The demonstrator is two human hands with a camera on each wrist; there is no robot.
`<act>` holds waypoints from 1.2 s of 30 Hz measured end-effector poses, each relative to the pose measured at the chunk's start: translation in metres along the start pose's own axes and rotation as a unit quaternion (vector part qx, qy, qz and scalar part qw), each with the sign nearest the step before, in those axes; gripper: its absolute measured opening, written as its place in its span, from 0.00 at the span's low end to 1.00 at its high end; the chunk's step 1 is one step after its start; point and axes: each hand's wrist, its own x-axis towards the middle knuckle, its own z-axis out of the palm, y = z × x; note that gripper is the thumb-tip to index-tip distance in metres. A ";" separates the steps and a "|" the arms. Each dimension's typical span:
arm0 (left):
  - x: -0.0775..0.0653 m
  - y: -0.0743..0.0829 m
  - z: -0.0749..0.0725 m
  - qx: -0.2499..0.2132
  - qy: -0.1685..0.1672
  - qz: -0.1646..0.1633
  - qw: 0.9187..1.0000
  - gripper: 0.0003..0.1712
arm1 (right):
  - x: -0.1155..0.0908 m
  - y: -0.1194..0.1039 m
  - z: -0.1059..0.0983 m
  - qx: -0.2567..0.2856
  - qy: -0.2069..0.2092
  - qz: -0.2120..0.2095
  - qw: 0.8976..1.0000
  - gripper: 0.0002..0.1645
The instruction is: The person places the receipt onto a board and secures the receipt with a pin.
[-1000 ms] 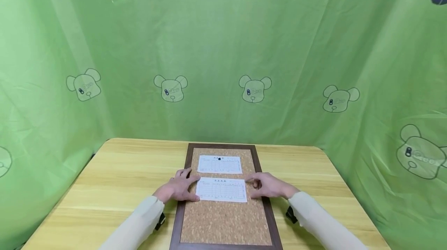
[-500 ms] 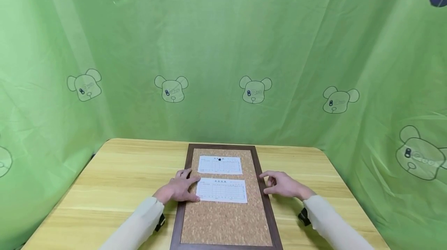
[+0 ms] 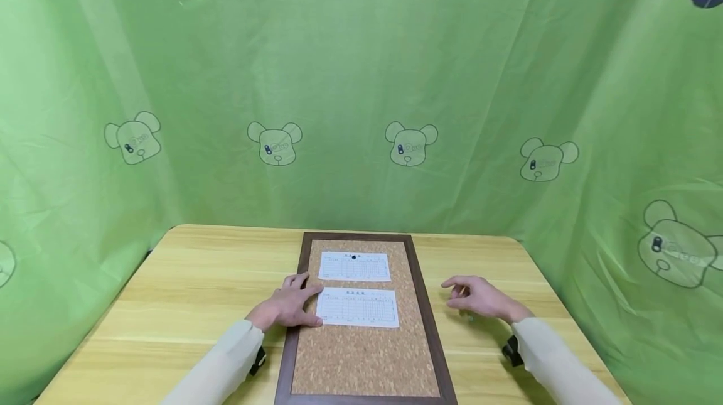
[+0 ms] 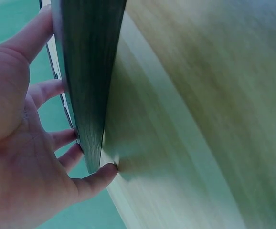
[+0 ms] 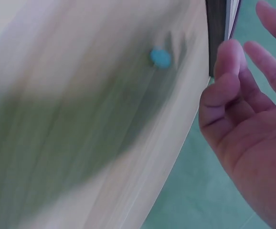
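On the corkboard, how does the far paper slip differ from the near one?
The far slip has a small black pin near its top edge; the near slip shows none. The left hand rests at the near slip's left edge, while no hand is at the far slip. Both are white, printed with a ruled table, and lie on the corkboard.

Long plain off-white sleeves [image 3: 217,361], small black wrist-worn devices [image 3: 513,351]

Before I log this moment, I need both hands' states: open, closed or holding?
Left hand: open, resting on the brown-framed rectangular cork board.
Right hand: open, loosely curled, nothing visibly held, above the yellow wooden table.
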 end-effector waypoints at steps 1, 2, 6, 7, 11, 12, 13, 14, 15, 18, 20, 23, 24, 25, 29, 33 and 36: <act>0.000 0.001 0.000 0.001 0.001 0.000 1.000 0.43 | -0.001 0.002 -0.002 0.000 -0.001 0.003 1.000 0.26; -0.001 0.001 -0.001 0.003 0.003 0.000 1.000 0.43 | -0.002 0.005 -0.004 0.002 -0.002 0.006 1.000 0.25; -0.001 0.002 -0.001 0.010 0.004 -0.003 1.000 0.44 | -0.006 0.013 -0.010 0.006 0.000 0.014 1.000 0.21; 0.000 0.001 -0.001 0.011 0.003 -0.004 1.000 0.44 | -0.007 0.015 -0.011 0.009 0.001 0.015 1.000 0.20; 0.000 0.001 -0.001 0.013 0.000 -0.005 1.000 0.44 | -0.011 0.024 -0.015 0.012 0.008 0.017 1.000 0.18; 0.000 0.001 -0.001 0.012 -0.001 -0.005 1.000 0.44 | -0.013 0.026 -0.016 0.012 0.009 0.018 1.000 0.17; 0.000 0.001 -0.001 0.011 -0.001 -0.005 1.000 0.44 | -0.014 0.028 -0.017 0.012 0.009 0.018 1.000 0.17; 0.000 0.001 -0.001 0.011 -0.002 -0.005 1.000 0.44 | -0.015 0.030 -0.018 0.012 0.009 0.018 1.000 0.17; 0.000 0.001 0.000 0.010 -0.003 -0.005 1.000 0.44 | -0.017 0.032 -0.019 0.011 0.009 0.017 1.000 0.16; 0.000 0.001 0.001 0.007 -0.004 -0.006 1.000 0.44 | -0.020 0.039 -0.021 0.012 0.006 0.012 1.000 0.16; 0.001 0.001 0.002 0.007 -0.003 -0.005 1.000 0.44 | -0.022 0.044 -0.021 0.012 -0.001 0.003 1.000 0.17; 0.000 0.001 0.001 0.005 0.000 -0.005 1.000 0.44 | -0.023 0.048 -0.021 0.015 -0.012 -0.010 1.000 0.18; 0.000 0.001 0.000 0.005 0.000 -0.004 1.000 0.44 | -0.024 0.049 -0.021 0.017 -0.016 -0.012 1.000 0.19; 0.000 0.000 0.000 0.005 0.002 -0.004 1.000 0.44 | -0.025 0.049 -0.021 0.016 -0.020 -0.017 1.000 0.19; 0.000 0.000 0.000 0.007 0.002 -0.004 1.000 0.44 | -0.027 0.045 -0.019 0.017 -0.034 -0.015 0.999 0.20; 0.001 0.000 0.000 0.009 0.001 0.002 1.000 0.44 | -0.028 0.041 -0.017 0.026 -0.043 -0.008 0.999 0.21; 0.000 0.000 0.000 0.003 0.001 -0.001 1.000 0.44 | -0.027 0.040 -0.014 0.024 -0.043 -0.011 0.999 0.20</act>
